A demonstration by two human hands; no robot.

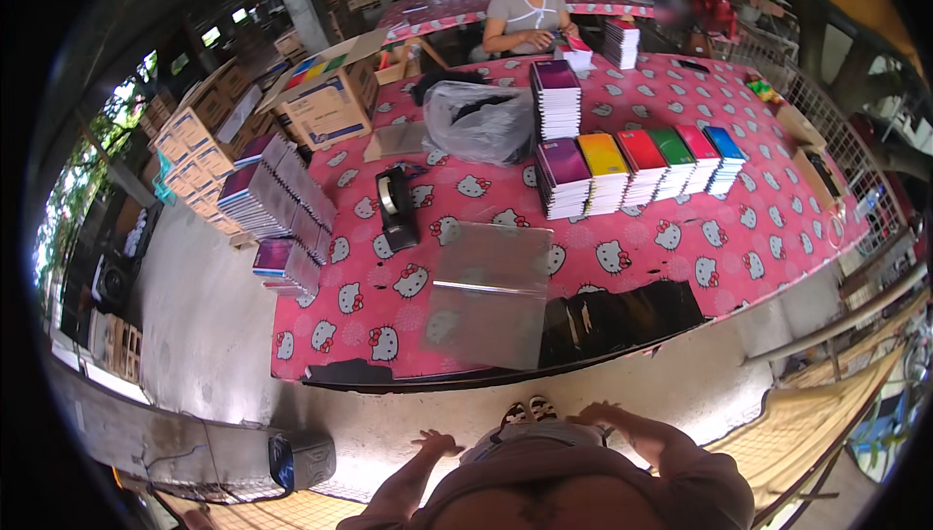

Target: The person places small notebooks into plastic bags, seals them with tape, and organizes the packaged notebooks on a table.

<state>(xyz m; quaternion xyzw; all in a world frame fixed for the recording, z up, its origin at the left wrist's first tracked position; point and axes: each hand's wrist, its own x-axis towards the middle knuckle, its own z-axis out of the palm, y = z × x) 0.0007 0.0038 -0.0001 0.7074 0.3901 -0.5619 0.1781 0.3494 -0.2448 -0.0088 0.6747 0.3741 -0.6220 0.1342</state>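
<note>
My left hand (439, 443) hangs at my left side in front of the table, holding nothing, its fingers stretched out. At my other side is my right hand (600, 414), also open, with fingers extended. Neither touches the table. Closest to them on the tabletop lies a stack of transparent plastic sheets (486, 326) near the front edge. A black tape dispenser (397, 209) stands behind it to the left. Further back, a row of notebook stacks in several colours includes a purple stack (566, 178) and a yellow stack (604, 172).
The pink patterned table (466, 202) has a torn black patch (622, 321) at its front edge. Plastic-wrapped notebook stacks (277, 195) line its left side. Cardboard boxes (328, 102) stand behind them. A plastic bag (478, 120) lies mid-table. Across it, a co-worker (530, 15) handles notebooks.
</note>
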